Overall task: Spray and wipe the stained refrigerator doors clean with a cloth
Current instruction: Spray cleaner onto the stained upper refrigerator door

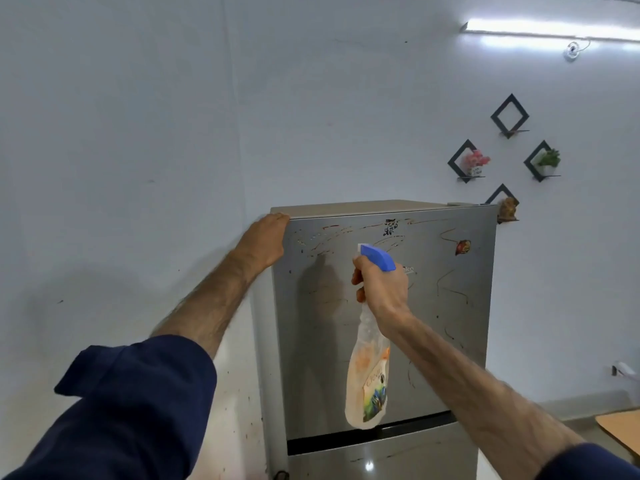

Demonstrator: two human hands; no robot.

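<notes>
Four black diamond-shaped wall shelves (509, 115) hang on the pale wall beside the fridge, one holding a small pot of pink flowers (477, 161), another a green plant (548, 160), the lowest a brown figurine (507, 209) (the top one bare).

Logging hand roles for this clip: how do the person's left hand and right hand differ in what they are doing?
The left hand rests on the top left corner of the grey stained upper refrigerator door; the right hand is out in front of that door. The left hand holds no tool; the right hand grips the neck of the translucent spray bottle with a blue trigger head. Both arms are bare-forearmed, with dark blue sleeves pushed up.
</notes>
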